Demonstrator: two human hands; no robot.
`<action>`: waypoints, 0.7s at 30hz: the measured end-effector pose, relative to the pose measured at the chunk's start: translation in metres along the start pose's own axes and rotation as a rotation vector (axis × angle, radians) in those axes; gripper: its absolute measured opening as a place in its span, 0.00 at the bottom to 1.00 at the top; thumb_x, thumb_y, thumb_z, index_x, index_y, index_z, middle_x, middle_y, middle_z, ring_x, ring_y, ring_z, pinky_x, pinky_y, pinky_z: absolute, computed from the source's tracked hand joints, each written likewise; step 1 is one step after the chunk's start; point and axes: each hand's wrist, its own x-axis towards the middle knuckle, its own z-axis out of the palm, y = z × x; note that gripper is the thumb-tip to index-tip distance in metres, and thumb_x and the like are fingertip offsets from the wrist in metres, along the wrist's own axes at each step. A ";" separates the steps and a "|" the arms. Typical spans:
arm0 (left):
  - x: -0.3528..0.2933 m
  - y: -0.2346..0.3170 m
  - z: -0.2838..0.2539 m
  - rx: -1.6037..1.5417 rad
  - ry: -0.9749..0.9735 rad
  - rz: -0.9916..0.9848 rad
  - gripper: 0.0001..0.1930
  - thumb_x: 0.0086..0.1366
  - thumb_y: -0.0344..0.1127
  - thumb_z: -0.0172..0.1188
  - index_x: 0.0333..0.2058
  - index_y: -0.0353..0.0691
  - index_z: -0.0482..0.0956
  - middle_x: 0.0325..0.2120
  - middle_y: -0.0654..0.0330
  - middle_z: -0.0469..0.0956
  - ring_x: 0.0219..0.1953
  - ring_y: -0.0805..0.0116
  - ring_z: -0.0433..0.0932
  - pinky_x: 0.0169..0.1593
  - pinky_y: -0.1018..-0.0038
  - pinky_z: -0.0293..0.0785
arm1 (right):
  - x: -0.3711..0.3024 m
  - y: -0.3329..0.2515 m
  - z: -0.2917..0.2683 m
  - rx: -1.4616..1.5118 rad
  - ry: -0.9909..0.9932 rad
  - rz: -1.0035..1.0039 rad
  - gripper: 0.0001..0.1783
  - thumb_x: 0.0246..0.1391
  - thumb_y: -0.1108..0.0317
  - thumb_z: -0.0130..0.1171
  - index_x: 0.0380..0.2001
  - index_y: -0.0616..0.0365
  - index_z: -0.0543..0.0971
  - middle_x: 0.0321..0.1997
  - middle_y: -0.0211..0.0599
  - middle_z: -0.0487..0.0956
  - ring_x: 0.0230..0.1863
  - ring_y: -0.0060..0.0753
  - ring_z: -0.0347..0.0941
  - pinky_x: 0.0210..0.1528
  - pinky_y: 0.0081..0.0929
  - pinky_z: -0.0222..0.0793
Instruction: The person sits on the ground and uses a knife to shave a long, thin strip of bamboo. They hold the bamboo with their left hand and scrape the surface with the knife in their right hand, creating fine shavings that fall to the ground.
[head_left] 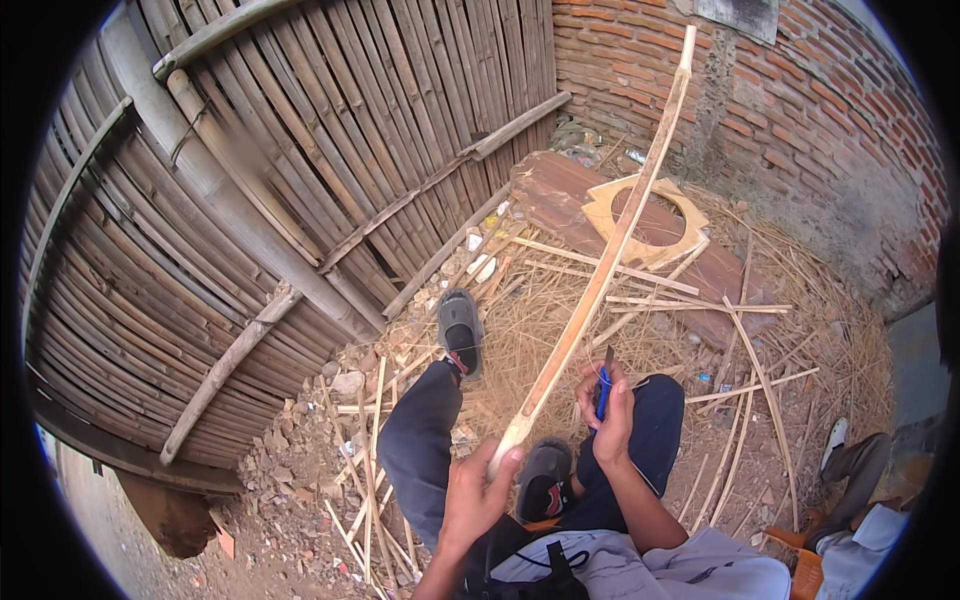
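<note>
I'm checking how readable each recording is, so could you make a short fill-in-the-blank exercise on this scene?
1. The left hand holds the strip by its ____ end, not its upper one.
2. The knife in the right hand has a ____ handle.
3. The frame lies on a ____ board.
4. The wall at upper right is built of ____.

Missing words: lower; blue; brown; bricks.

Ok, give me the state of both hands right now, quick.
Left hand: closed around the near end of a long wooden strip.
Right hand: closed on a blue-handled knife.
</note>
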 end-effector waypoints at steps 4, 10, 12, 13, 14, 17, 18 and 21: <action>0.001 0.002 -0.004 -0.016 0.030 0.026 0.15 0.78 0.36 0.62 0.32 0.33 0.78 0.17 0.62 0.73 0.20 0.77 0.69 0.26 0.73 0.64 | -0.027 0.021 0.002 -0.254 -0.053 -0.197 0.28 0.77 0.44 0.49 0.44 0.64 0.78 0.27 0.34 0.77 0.23 0.23 0.69 0.26 0.24 0.59; -0.002 0.003 -0.014 -0.050 0.022 0.015 0.14 0.77 0.37 0.62 0.34 0.33 0.79 0.16 0.63 0.74 0.20 0.78 0.70 0.26 0.73 0.65 | -0.029 -0.012 0.024 -0.544 -0.223 -0.493 0.21 0.71 0.53 0.63 0.40 0.65 0.82 0.29 0.42 0.79 0.25 0.37 0.78 0.28 0.30 0.69; -0.003 0.004 -0.017 -0.060 0.010 0.015 0.14 0.77 0.38 0.63 0.34 0.33 0.79 0.16 0.63 0.74 0.20 0.78 0.70 0.26 0.73 0.66 | -0.026 -0.020 0.030 -0.583 -0.236 -0.525 0.21 0.68 0.53 0.66 0.41 0.65 0.82 0.29 0.42 0.79 0.25 0.39 0.78 0.27 0.31 0.70; -0.003 0.007 -0.019 -0.065 0.006 0.024 0.14 0.77 0.38 0.63 0.34 0.33 0.79 0.16 0.63 0.74 0.20 0.78 0.70 0.26 0.73 0.66 | -0.024 -0.024 0.033 -0.604 -0.238 -0.537 0.20 0.67 0.53 0.67 0.40 0.64 0.83 0.29 0.42 0.79 0.25 0.39 0.78 0.27 0.31 0.70; -0.004 0.009 -0.020 -0.070 0.002 0.030 0.14 0.77 0.38 0.63 0.34 0.33 0.79 0.16 0.63 0.74 0.20 0.78 0.70 0.26 0.73 0.66 | -0.023 -0.027 0.036 -0.625 -0.240 -0.546 0.20 0.66 0.53 0.69 0.40 0.64 0.83 0.29 0.42 0.79 0.25 0.40 0.79 0.27 0.32 0.71; -0.005 0.009 -0.022 -0.050 0.002 0.066 0.14 0.77 0.38 0.63 0.34 0.33 0.79 0.16 0.62 0.74 0.20 0.77 0.70 0.26 0.72 0.66 | -0.020 -0.035 0.043 -0.668 -0.252 -0.563 0.21 0.63 0.53 0.72 0.38 0.63 0.84 0.28 0.41 0.80 0.25 0.42 0.79 0.27 0.32 0.71; -0.006 0.009 -0.024 -0.038 -0.011 0.071 0.14 0.77 0.39 0.63 0.35 0.33 0.79 0.16 0.62 0.74 0.20 0.77 0.70 0.26 0.72 0.65 | -0.020 -0.036 0.043 -0.688 -0.255 -0.577 0.21 0.62 0.53 0.72 0.38 0.63 0.84 0.27 0.40 0.80 0.24 0.41 0.79 0.26 0.32 0.71; -0.008 0.010 -0.027 -0.013 -0.037 0.094 0.14 0.78 0.39 0.63 0.36 0.33 0.79 0.16 0.58 0.73 0.18 0.70 0.71 0.25 0.69 0.66 | -0.020 -0.038 0.043 -0.733 -0.251 -0.623 0.21 0.61 0.51 0.72 0.35 0.62 0.84 0.25 0.38 0.79 0.22 0.39 0.78 0.25 0.32 0.70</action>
